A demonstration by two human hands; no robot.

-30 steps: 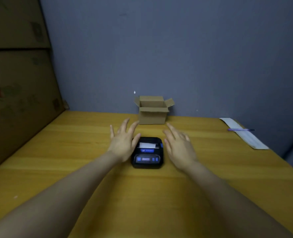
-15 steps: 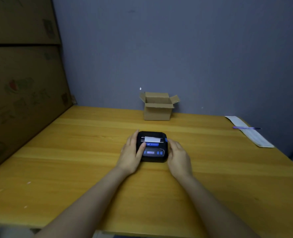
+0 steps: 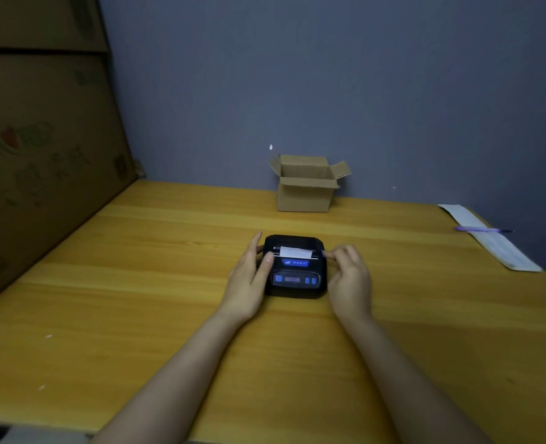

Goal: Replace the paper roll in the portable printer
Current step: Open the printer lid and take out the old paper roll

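Observation:
A small black portable printer (image 3: 295, 274) with blue buttons sits on the wooden table (image 3: 137, 283), lid closed. A short strip of white paper (image 3: 295, 252) sticks out of its slot. My left hand (image 3: 249, 278) clasps the printer's left side, thumb resting on top near the paper. My right hand (image 3: 350, 280) lies against the right side, fingers curled, with fingertips touching a blue tab at the printer's upper right edge.
An open cardboard box (image 3: 307, 184) stands at the back against the grey wall. A long white paper strip (image 3: 489, 241) with a purple pen (image 3: 481, 229) across it lies at the right edge. Large cardboard sheets (image 3: 41, 139) lean along the left.
Both hands came down from hovering open beside the printer and closed in on its sides. My right fingers have curled up to the blue tab.

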